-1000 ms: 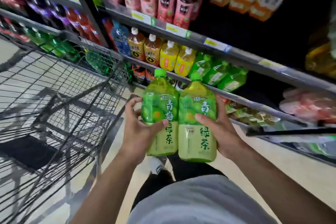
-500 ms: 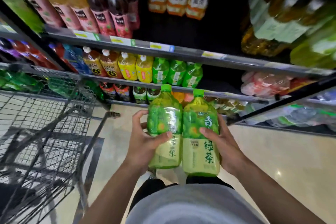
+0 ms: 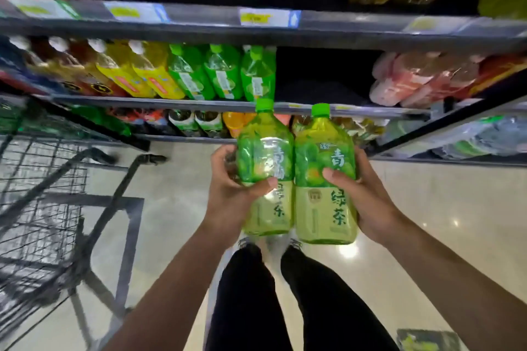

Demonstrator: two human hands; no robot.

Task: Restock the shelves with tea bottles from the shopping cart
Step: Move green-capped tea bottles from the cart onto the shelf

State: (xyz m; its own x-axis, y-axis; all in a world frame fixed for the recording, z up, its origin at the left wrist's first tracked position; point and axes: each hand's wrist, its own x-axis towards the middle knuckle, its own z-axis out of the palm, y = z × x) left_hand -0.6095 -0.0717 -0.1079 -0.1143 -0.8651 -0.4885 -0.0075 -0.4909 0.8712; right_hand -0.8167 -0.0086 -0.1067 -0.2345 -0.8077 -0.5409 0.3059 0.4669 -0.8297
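Tea bottles stand upright side by side, touching, held above the floor: the left bottle [image 3: 265,168] gripped by the left hand [image 3: 232,196], thumb across its front and fingers curled behind, the right bottle [image 3: 325,177] by the right hand [image 3: 368,196] likewise. At 9 o'clock sits the wire shopping cart [image 3: 57,208]. At 12 o'clock, farther off, the shelf [image 3: 199,101] carries green bottles [image 3: 225,74] beside a dark gap.

both arms forward, left hand [image 3: 231,194] (gripping), right hand [image 3: 368,202] gripping
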